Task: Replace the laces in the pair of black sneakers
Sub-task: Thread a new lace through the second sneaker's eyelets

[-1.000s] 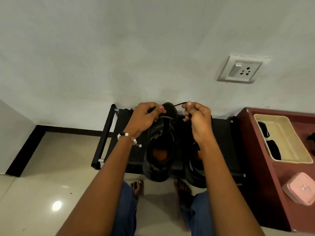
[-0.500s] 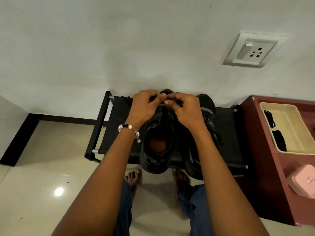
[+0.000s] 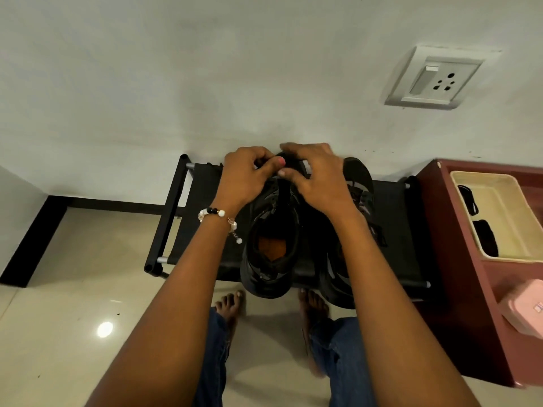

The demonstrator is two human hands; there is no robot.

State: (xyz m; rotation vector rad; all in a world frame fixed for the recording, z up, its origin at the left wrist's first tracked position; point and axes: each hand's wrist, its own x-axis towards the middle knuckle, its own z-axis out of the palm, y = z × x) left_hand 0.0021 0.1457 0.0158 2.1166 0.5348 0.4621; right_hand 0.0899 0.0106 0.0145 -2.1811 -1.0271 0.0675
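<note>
**Desk:** Where are the sneakers right now?

**Operator:** From my feed, both sit side by side on a low black rack (image 3: 393,230) against the wall. The left sneaker (image 3: 271,239) is heel toward me, its opening showing an orange insole. The right sneaker (image 3: 357,189) is just beside it, mostly covered by the forearm, with its toe poking out past the wrist.

**Desk:** And the hands?

**Operator:** Both meet over the toe end of the left sneaker. The left hand (image 3: 244,179) has its fingers curled in, thumb tip pressed forward with a pink nail showing. It looks like a pinch, but I cannot tell what is in it, since any lace there is black on black. The right hand (image 3: 317,177) has fingers spread and bent over the shoe's front, thumb reaching toward the left thumb. Whether it holds anything, I cannot tell either.

**Desk:** Anything on the wrists?

**Operator:** A bead bracelet (image 3: 219,215) on the left wrist.

**Desk:** Further out?

**Operator:** Bare feet and blue jeans on the glossy floor below the rack. To the right stands a maroon cabinet (image 3: 458,274) carrying a cream tray (image 3: 505,207) with dark items inside, and a pink box (image 3: 526,309) nearer me. A wall socket (image 3: 435,79) sits up on the wall.
</note>
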